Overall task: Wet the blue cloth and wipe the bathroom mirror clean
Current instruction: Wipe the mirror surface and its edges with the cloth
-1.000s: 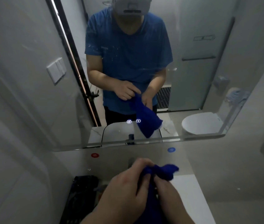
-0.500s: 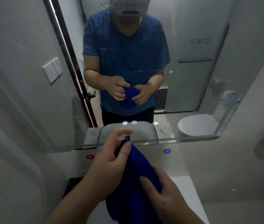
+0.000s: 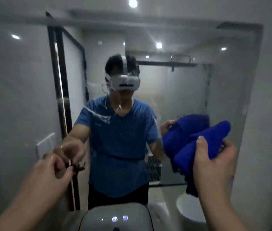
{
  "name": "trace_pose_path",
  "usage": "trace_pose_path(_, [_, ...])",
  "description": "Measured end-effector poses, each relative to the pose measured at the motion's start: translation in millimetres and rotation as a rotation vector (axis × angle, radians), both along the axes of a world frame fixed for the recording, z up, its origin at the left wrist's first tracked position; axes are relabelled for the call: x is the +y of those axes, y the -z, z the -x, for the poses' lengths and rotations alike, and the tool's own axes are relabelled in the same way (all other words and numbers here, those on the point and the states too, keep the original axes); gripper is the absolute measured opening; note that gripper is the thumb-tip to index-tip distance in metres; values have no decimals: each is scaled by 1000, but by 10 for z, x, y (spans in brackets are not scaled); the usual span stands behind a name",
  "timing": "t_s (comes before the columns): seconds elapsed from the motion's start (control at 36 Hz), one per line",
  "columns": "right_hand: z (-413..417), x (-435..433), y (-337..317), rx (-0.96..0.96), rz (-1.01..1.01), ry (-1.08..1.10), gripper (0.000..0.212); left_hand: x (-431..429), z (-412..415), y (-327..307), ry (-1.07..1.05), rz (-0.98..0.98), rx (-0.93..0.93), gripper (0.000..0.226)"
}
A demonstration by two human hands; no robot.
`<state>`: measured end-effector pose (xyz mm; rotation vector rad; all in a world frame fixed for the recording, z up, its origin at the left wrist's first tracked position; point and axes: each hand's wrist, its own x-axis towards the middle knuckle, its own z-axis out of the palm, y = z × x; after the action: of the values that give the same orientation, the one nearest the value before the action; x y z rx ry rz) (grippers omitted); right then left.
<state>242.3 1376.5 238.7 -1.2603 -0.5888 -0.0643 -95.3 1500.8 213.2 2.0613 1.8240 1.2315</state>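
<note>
Right hand [image 3: 213, 164] up at the mirror's [image 3: 23, 97] right side, fingers curled round the bunched blue cloth [image 3: 205, 144], its length slanting upper right to lower left. Left hand [image 3: 48, 172] loosely curled, empty. The streaky glass reflects a shower door [image 3: 187, 114] and a toilet [image 3: 188, 209].

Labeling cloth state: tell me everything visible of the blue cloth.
The blue cloth is deep blue, plush like microfibre, bunched in thick folds. The right hand grips it, thumb across its front, high at the right before the mirror, a tail hanging below. Wetness and contact with the glass cannot be told.
</note>
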Motion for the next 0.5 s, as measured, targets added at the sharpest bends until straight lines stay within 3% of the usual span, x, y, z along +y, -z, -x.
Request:
trace_pose_path(0.06, [-22, 217, -276, -54, -62, 41, 70, 64, -22, -110, -29, -7, -2, 36])
trace_pose_path(0.17, [58, 450, -404, -261, -6, 97, 68, 176, 22, -101, -19, -8, 51, 41])
trace_pose_path(0.33, [546, 645, 493, -843, 130, 36, 62, 223, 14, 40, -19, -53, 27, 57])
trace_pose_path(0.42, [564, 668, 874, -819, 181, 25, 75, 286, 39, 88, -20, -98, 46, 64])
trace_pose_path(0.5, [440, 670, 882, -766, 125, 143, 64, 306, 29, 127, -24, -116, 74, 72])
